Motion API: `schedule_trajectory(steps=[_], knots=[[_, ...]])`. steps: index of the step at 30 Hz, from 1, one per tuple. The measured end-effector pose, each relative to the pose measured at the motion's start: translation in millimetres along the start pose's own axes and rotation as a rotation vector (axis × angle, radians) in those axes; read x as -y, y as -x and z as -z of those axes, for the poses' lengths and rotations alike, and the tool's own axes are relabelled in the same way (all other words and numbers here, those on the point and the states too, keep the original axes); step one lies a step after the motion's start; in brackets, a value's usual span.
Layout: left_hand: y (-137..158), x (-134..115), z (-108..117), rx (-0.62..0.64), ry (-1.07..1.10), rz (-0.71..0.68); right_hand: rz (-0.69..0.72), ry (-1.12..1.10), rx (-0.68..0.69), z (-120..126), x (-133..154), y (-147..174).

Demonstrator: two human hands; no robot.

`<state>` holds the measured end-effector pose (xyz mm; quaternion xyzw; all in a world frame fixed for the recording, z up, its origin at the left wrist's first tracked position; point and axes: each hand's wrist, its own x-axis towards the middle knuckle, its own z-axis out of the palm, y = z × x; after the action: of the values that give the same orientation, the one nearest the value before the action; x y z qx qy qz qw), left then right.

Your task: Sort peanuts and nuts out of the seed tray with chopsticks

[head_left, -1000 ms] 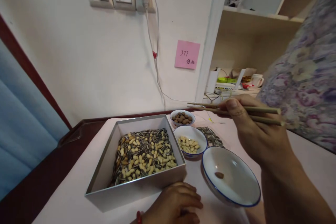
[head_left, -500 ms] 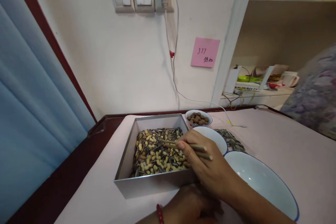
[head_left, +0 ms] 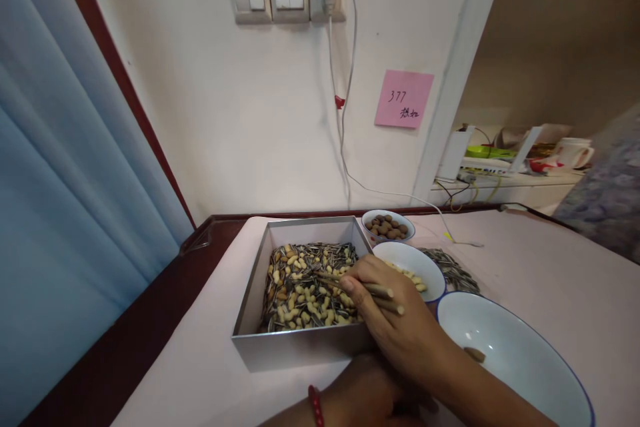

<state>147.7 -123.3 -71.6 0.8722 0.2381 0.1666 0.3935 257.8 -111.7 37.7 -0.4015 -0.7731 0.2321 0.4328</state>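
Head view — metal-rimmed box (head_left: 300, 350) on pink-covered table (head_left: 530, 247) faces white wall (head_left: 250, 120).

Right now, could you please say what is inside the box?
The box holds peanuts, striped seeds and brown nuts, with chopsticks reaching in; the right hand hides its near right corner, and lower layers are covered.

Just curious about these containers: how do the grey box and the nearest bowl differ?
The grey box has straight sides; the nearest bowl is round. The grey box holds peanuts mixed with striped seeds; the nearest bowl shows one brown piece. Both stand open-topped on the pale pink surface.
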Motion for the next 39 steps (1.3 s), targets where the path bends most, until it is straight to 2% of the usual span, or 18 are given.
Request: schedule_trajectory(steps=[6,9,12,14,18,20,22,24,26,30,35,39], knots=[[-2.1,-7.0,4.2,-0.008,0.017,0.042,0.046,0.000,-0.046,11.3,15.3,1.3],[-3.5,-3.5,2.3,-0.001,0.055,-0.035,0.089,0.021,-0.099,26.3,26.6,3.1],[-4.4,4.8,-3.2,-0.069,0.091,-0.179,0.121,0.089,-0.231,54.0,35.6,6.3],[-4.6,9.3,-5.7,-0.130,0.110,-0.238,0.146,0.182,-0.377,77.5,37.5,8.6],[-5.4,9.8,-2.4,-0.110,0.084,-0.227,0.134,0.417,-0.658,122.2,28.9,10.3],[-6.2,7.8,1.6,-0.075,0.054,-0.220,0.078,0.470,-0.677,137.9,20.9,9.5],[-7.1,6.0,5.0,-0.050,0.035,-0.215,0.035,0.502,-0.626,147.5,14.4,8.6],[-7.6,5.0,7.2,-0.035,0.023,-0.217,0.039,0.518,-0.591,151.3,12.8,8.9],[-7.9,4.7,8.1,-0.022,0.009,-0.221,0.075,0.504,-0.619,150.4,17.0,10.9],[-8.3,4.7,8.6,-0.021,-0.011,-0.218,0.174,0.373,-0.738,141.2,33.9,16.0],[-9.3,1.6,13.2,-0.005,-0.039,-0.223,0.369,0.054,-0.893,133.7,44.3,15.4],[-12.6,19.2,8.4,0.027,-0.102,-0.255,0.424,0.029,-1.028,137.0,47.9,17.3]])
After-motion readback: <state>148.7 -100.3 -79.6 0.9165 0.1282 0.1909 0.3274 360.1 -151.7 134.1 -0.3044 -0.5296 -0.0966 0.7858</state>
